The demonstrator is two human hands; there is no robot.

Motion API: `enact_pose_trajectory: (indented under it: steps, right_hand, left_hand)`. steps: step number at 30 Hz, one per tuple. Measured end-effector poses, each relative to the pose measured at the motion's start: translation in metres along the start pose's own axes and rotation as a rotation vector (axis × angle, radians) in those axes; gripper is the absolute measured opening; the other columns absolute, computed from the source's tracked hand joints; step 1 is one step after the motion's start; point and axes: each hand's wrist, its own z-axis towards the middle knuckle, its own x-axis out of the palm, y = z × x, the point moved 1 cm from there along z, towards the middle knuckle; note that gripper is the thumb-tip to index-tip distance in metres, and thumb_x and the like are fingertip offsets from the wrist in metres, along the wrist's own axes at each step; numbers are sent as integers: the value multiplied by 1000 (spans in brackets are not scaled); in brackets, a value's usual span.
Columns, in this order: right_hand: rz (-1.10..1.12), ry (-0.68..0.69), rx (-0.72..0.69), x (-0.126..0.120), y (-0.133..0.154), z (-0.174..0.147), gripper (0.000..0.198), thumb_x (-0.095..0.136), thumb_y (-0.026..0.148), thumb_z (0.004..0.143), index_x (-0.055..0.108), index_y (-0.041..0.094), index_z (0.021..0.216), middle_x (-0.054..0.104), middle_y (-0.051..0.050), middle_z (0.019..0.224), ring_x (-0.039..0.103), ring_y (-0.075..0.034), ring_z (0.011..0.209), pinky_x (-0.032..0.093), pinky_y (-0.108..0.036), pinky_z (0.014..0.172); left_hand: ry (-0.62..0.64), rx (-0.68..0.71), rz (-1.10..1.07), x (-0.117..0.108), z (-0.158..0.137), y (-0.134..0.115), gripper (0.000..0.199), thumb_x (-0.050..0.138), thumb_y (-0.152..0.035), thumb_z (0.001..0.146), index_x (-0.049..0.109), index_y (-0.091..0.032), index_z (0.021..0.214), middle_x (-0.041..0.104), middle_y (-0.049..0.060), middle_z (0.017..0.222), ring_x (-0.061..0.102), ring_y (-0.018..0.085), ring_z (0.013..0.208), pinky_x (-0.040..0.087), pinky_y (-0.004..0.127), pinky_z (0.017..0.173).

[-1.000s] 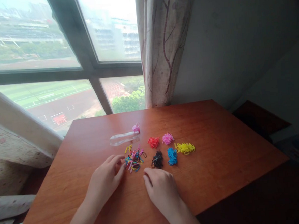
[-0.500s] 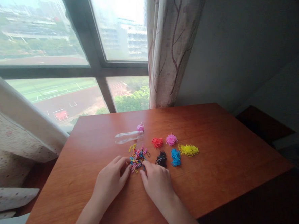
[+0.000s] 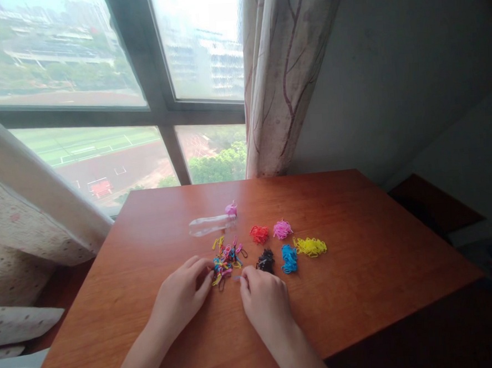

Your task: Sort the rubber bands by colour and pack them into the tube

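Note:
A mixed pile of small coloured rubber bands (image 3: 228, 258) lies on the wooden table. My left hand (image 3: 185, 285) rests at the pile's left edge, thumb and fingers curled together against the bands; what lies between its tips is hidden. Just right of the pile, my right hand (image 3: 266, 294) is closed in a pinch, and a bluish rubber band (image 3: 237, 278) sticks out from its fingertips. Close by its knuckles is a heap of black rubber bands (image 3: 265, 260). Farther right are heaps of blue bands (image 3: 289, 258) and yellow bands (image 3: 311, 246).
Behind the black heap sit red bands (image 3: 259, 234) and pink bands (image 3: 282, 229). A clear plastic pouch (image 3: 210, 225) with a pink top (image 3: 231, 209) lies beyond the mixed pile. The table (image 3: 341, 311) meets a window and curtain (image 3: 281, 82) at its far side.
My right hand has drawn back from the mixed pile to the right, with a bluish rubber band now showing at its fingertips. My left hand has barely moved.

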Motion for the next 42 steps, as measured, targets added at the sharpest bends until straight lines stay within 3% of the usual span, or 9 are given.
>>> enact_pose_trajectory:
  steps: [5, 9, 14, 18, 25, 35, 42]
  right_hand:
    - [85, -108, -27, -9, -16, -8, 14, 55, 15, 90, 62, 22, 80, 68, 0, 70, 64, -15, 64, 31, -24, 57]
    - [132, -222, -4, -20, -46, -14, 20, 48, 20, 94, 64, 22, 83, 68, -1, 69, 62, -15, 60, 32, -25, 58]
    - [69, -311, 77, -33, -90, -13, 24, 46, 29, 95, 67, 22, 85, 66, -1, 63, 61, -16, 56, 32, -26, 55]
    - [43, -339, 96, -36, -107, -15, 27, 45, 31, 95, 67, 22, 83, 67, -3, 64, 62, -15, 55, 34, -25, 54]
    - [79, -275, 17, -24, -109, -31, 28, 43, 32, 98, 65, 22, 84, 63, -1, 61, 60, -14, 54, 35, -25, 56]
    - [23, -271, 57, -15, -118, -35, 26, 44, 33, 99, 64, 22, 86, 64, 0, 64, 58, -15, 54, 32, -27, 56]
    - [165, -278, 5, -18, -94, -33, 22, 47, 29, 98, 64, 21, 87, 62, 1, 64, 59, -14, 56, 34, -26, 59]
  left_hand:
    - [-7, 1, -15, 1, 1, 1, 22, 46, -30, 91, 67, -26, 95, 67, 1, 89, 64, 18, 79, 45, 24, 68]
    - [-5, 1, -11, 2, 1, 2, 20, 47, -31, 91, 67, -26, 94, 67, 0, 89, 64, 18, 79, 44, 24, 67]
    - [-14, -1, 5, 2, 1, 3, 21, 46, -32, 91, 66, -25, 91, 66, 1, 86, 63, 18, 76, 43, 25, 65]
    - [-16, -1, 3, 2, 1, 2, 22, 46, -34, 91, 65, -25, 90, 66, 1, 85, 63, 18, 76, 43, 25, 65]
    - [-38, -5, -15, 1, 1, 2, 21, 47, -35, 89, 66, -25, 88, 66, 1, 84, 62, 18, 75, 43, 25, 64]
    - [-23, 7, 28, 1, 1, 2, 20, 46, -33, 91, 64, -24, 89, 66, 1, 87, 63, 18, 78, 44, 26, 66]
    - [-13, 3, 25, 3, 2, 4, 20, 46, -33, 92, 63, -24, 89, 65, 1, 86, 62, 18, 77, 43, 26, 66]
